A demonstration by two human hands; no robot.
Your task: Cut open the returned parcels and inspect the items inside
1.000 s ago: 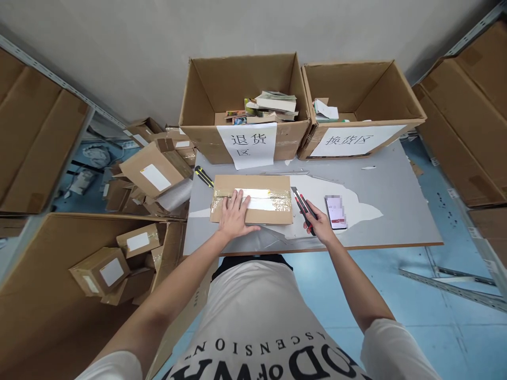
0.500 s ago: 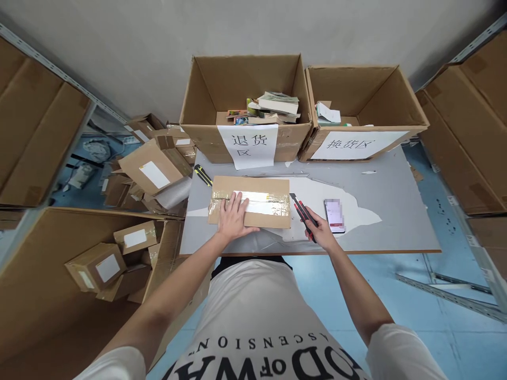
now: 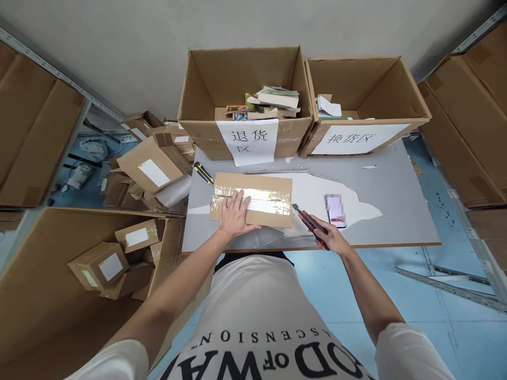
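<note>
Now we press our left hand (image 3: pixel 234 215) flat, fingers spread, on the taped parcel (image 3: pixel 253 199) at the counter's (image 3: pixel 396 211) near left, while our right hand (image 3: pixel 331 238) grips the red utility knife (image 3: pixel 311 224), blade at the parcel's right edge. Slitting the tape looks next, calling for shallow strokes. Far boxes: left box (image 3: pixel 206 89) holds books, right box (image 3: pixel 400 89) some papers.

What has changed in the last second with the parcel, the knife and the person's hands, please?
The right hand has drawn back toward the table's near edge and turned the red and black utility knife, whose tip now meets the right end of the taped flat parcel. The left hand still presses flat on the parcel. The phone and the yellow and black knife lie as before.
</note>
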